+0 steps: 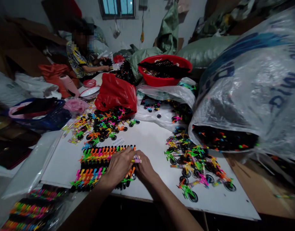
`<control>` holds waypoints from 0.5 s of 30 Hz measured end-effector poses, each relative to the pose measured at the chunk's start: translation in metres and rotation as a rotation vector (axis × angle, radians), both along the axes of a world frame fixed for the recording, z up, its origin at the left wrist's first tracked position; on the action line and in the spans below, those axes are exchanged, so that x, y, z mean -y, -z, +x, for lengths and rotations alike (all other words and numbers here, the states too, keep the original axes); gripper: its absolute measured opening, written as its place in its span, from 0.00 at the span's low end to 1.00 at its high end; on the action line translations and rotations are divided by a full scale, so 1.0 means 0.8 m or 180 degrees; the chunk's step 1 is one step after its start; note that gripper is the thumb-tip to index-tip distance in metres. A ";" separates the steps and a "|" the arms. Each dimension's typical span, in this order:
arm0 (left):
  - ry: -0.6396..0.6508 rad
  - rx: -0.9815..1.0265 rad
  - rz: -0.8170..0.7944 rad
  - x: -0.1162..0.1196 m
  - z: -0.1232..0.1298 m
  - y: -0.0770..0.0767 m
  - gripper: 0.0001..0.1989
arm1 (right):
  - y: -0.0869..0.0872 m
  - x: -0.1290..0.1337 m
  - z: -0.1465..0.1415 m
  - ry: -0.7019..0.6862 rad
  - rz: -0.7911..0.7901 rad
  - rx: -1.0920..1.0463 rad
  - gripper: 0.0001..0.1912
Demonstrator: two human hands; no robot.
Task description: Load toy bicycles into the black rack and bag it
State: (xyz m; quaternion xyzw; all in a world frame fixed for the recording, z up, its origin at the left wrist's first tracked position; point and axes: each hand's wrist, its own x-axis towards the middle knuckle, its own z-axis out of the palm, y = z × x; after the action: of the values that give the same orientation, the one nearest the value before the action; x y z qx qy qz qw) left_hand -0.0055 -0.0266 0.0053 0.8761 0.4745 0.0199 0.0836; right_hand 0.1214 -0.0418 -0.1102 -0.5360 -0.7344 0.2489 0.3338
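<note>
Pressing together at six o'clock, left hand [118, 166] and right hand [144, 168] pinch small pink toy piece [136, 159]; neat rows of colourful plastic toy bicycles [94, 166] run toward nine o'clock beneath the left.

Only partial blue letters, seemingly "IND", show on the clear plastic sack [258, 80]; nothing else is legible.

Bare white surface [149, 141] lies open at 12 o'clock from the two hands, a clear lane between heaps. At 9 o'clock the packed rows of toy bikes [99, 166] block it. At 3 o'clock loose bikes [198, 163] crowd the way. At 1 o'clock the big plastic sack [253, 86] walls off the edge; at 11 o'clock, a red bag [116, 91].
</note>
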 end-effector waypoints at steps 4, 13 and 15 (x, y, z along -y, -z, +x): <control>0.0013 -0.0086 0.0063 0.002 -0.002 0.008 0.12 | -0.027 -0.001 0.036 -0.0037 -0.0112 0.0531 0.10; -0.0231 0.0680 -0.0264 -0.010 -0.008 0.007 0.12 | -0.095 -0.038 0.214 0.1354 -0.0392 0.2620 0.13; -0.0382 0.1470 -0.0359 -0.010 -0.018 0.007 0.11 | -0.091 -0.035 0.212 0.1373 -0.0357 0.2623 0.13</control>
State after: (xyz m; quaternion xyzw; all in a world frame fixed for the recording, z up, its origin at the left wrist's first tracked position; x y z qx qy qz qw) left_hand -0.0196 -0.0183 -0.0004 0.8124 0.4944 0.1981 0.2373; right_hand 0.2912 -0.0140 -0.0374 -0.7479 -0.6629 -0.0205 0.0290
